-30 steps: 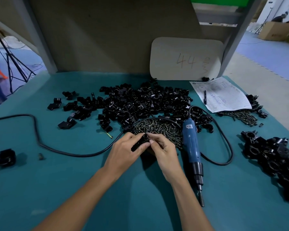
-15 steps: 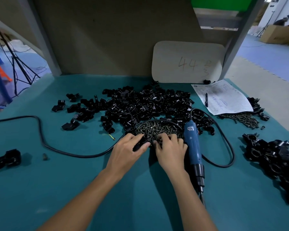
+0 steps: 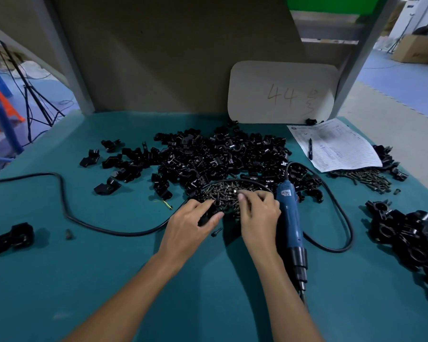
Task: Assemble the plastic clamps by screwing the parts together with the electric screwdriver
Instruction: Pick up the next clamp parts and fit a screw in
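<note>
- The left hand (image 3: 193, 228) pinches a small black plastic clamp piece (image 3: 214, 209) between thumb and fingertips. It holds it low over the teal tabletop (image 3: 109, 280), at the near edge of the heap of small dark screws (image 3: 223, 191).
- A second ago both hands were closed on that piece together. The right hand (image 3: 260, 215) has since let go and moved onto the screws.
- The right hand's fingers are now bent down into the heap, tips drawn together as if picking. I cannot tell whether it has a screw yet.
- The blue electric screwdriver (image 3: 290, 225) lies flat just to the right of the right hand, bit end toward the person, and no hand is on it. Its black cord (image 3: 341, 218) loops around it.
- One loose dark screw (image 3: 216, 233) lies on the tabletop just below the left hand's fingers. I could not see it there a moment ago.
- To my eye, the fitting of this clamp piece is done and a fastener is being fetched. Seating the screw and driving it are still to come.
- The big pile of loose black clamp parts (image 3: 220, 156) sits behind the screws. A smaller heap of black clamps (image 3: 418, 243) lies well apart at the right, so I judge that much work remains.
</note>
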`<state>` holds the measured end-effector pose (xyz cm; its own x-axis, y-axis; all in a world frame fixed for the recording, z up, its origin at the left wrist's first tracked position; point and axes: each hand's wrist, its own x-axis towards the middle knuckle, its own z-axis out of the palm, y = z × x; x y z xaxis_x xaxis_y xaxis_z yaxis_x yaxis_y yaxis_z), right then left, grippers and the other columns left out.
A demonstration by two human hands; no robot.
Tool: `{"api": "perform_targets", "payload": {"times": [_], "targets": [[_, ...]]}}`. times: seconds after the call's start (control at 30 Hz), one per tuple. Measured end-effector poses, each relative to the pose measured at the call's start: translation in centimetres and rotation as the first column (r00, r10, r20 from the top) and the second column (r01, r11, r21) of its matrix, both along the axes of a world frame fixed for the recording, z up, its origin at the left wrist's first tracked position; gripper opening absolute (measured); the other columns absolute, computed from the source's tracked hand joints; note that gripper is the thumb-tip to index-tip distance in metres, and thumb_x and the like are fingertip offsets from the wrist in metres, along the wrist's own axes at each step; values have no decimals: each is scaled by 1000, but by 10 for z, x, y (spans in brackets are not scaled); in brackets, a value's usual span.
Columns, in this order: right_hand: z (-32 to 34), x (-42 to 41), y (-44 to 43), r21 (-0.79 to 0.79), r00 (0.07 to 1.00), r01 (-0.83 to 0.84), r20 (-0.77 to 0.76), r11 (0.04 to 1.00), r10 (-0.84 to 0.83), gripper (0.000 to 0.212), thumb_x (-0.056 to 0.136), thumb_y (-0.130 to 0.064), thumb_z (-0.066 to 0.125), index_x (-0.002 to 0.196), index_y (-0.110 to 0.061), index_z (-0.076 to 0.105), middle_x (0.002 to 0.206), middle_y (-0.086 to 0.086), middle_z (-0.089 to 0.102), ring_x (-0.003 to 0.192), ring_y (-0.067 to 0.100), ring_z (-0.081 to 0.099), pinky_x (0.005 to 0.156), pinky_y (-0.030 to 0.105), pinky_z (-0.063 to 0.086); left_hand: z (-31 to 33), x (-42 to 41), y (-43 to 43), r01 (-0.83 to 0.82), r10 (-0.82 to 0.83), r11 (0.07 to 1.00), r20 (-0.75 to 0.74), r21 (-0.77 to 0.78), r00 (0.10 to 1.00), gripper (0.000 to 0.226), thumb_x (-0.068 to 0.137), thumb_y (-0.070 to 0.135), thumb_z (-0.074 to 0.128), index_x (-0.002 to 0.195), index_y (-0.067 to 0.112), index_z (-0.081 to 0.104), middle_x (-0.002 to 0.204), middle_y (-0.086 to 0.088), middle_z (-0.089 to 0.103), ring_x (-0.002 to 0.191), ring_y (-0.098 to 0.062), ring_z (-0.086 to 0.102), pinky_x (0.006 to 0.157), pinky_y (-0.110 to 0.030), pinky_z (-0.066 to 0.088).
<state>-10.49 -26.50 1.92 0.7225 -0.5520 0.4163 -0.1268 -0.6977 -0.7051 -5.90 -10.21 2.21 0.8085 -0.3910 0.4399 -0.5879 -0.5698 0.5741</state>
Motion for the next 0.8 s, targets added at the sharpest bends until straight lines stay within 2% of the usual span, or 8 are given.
{"api": "perform_targets", "payload": {"times": [0.07,0.1,0.17,0.23,0.33,0.53,0.7,0.8], "targets": [[3,-6,-3,258,992,-116,80,959,98,17,105,-35,54,111,-31,69,104,-17,65,102,3,60,89,26,48,0,1,0,1,-2,1000,7,7,1000,48,94,47,64,130,17,67,99,4,62,84,-12,59,76,-28,51],[5,-6,-4,378,986,-161,98,912,133,15,105,-36,52,106,-31,67,99,-17,69,98,1,65,85,25,51,0,1,1,2,-2,1000,12,11,1000,47,94,47,64,129,17,67,98,4,62,84,-12,59,76,-28,51],[7,-4,-4,583,976,-219,144,783,166,16,106,-33,51,102,-23,63,99,-13,75,91,10,73,83,34,57,-2,1,0,2,-2,1000,29,11,1000,46,93,46,65,127,15,69,97,3,63,83,-13,60,75,-29,52],[8,-2,-3,677,966,-258,181,689,185,17,106,-28,51,100,-15,59,96,-2,77,87,19,76,79,39,61,-2,2,-1,0,-1,1000,45,15,999,45,92,43,68,125,13,70,95,1,64,81,-14,61,72,-30,52],[6,-1,-3,683,963,-267,166,680,210,17,106,-28,51,99,-14,58,91,2,77,82,23,76,72,34,58,-3,2,0,1,-2,1000,56,2,998,44,92,43,69,124,13,70,94,2,63,80,-13,60,71,-29,52],[7,-1,-3,735,941,-337,236,588,245,16,106,-23,54,99,-9,57,96,5,77,90,23,76,74,29,59,-5,3,-1,2,-2,1000,70,-3,998,45,92,45,67,124,14,70,94,3,63,80,-13,60,70,-29,52],[4,-4,-3,505,936,-346,122,791,331,8,102,-40,59,101,-32,61,93,-15,70,83,5,67,77,32,55,-5,3,0,5,-5,1000,55,2,998,46,93,47,65,126,15,69,95,4,63,82,-13,60,72,-29,52],[7,-5,-2,503,937,-343,126,793,325,10,92,-47,70,98,-42,63,86,-14,68,78,2,62,72,29,53,-5,3,0,5,-5,1000,46,2,999,45,94,45,65,128,16,68,96,5,62,82,-11,58,72,-28,50]]}}
